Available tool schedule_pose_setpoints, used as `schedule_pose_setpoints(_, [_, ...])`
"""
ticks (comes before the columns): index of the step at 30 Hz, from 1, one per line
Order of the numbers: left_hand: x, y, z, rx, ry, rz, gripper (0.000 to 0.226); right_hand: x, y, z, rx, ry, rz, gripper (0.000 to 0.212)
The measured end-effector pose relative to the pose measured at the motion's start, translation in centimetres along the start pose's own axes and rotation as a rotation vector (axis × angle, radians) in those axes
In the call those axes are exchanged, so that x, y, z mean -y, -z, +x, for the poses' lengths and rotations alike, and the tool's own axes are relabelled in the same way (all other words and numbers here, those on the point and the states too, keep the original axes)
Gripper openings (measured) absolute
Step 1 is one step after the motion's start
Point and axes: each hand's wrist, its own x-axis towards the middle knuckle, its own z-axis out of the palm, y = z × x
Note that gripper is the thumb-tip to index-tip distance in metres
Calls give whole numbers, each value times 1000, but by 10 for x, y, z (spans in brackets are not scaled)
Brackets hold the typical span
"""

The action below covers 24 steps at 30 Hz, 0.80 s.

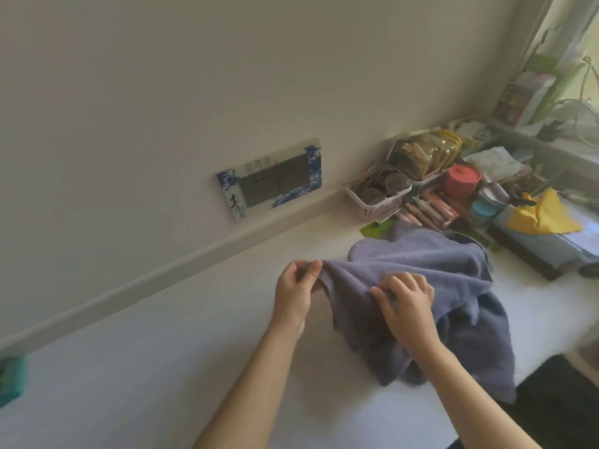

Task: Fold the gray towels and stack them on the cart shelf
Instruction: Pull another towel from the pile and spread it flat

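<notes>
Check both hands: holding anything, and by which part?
Left hand pinches the gray towel by its near-left corner. Right hand has its fingers gripping a fold near its middle.

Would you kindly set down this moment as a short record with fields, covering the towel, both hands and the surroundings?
towel: crumpled gray-blue terry towel, unfolded, lying on the white tabletop, part hanging over its near edge
left hand: left hand, grip pinching a towel corner
right hand: right hand pressing into the towel's middle
behind towel: pink plastic basket, red round lidded container, yellow cloth
wall: blue-and-white socket plate
cart shelf: not in view
</notes>
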Motion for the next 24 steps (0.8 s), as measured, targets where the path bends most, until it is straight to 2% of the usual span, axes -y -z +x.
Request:
schedule_pose_setpoints(4, [-22, 84, -26, -131, -71, -46, 14, 58, -31, -17, 68, 26, 87, 31])
schedule_pose_setpoints(6, [-29, 130, -45, -214, -113, -79, 17, 88, -50, -27, 127, 18, 46, 39])
schedule_pose_setpoints(9, [-34, 204, -80, -325, -161, -107, 18, 132, -82, -43, 262, 23, -30, 53])
schedule_pose_setpoints(13, [-27, 294, -132, -527, -187, -151, 17, 183, -127, -70, 503, 135, -146, 54])
schedule_pose_setpoints(17, [-7, 370, -176, -793, -132, -135, 18, 233, -165, -111, 667, 237, -165, 56])
schedule_pose_setpoints(20, [14, 419, -207, -941, -55, -103, 24, 264, -188, -147, 762, 289, -183, 48])
schedule_pose_setpoints(24, [34, 450, -233, -1008, 1, -75, 32, 285, -200, -174, 890, 348, -280, 44])
